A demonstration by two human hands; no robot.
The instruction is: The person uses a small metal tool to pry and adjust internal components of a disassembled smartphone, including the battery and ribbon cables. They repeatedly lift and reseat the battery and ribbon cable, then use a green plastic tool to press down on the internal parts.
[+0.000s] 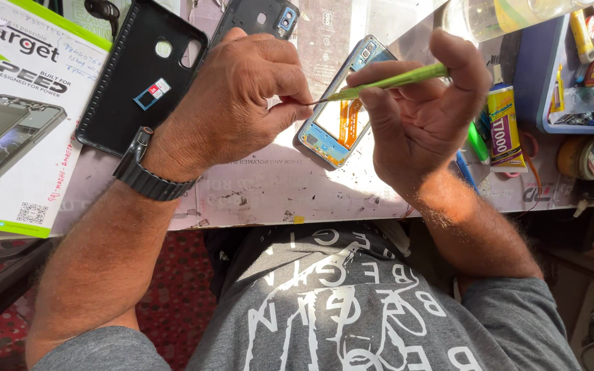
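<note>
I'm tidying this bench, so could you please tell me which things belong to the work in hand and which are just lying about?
In use:
- left hand, pinching the tool's tip
- right hand, holding the green tool
- opened phone frame

Lying about:
- black phone case
- glue tube
- printed box
- blue tray of tools
- tape roll

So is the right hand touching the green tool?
Touching. The head view shows the right hand gripping the green tool between thumb and fingers.
</note>
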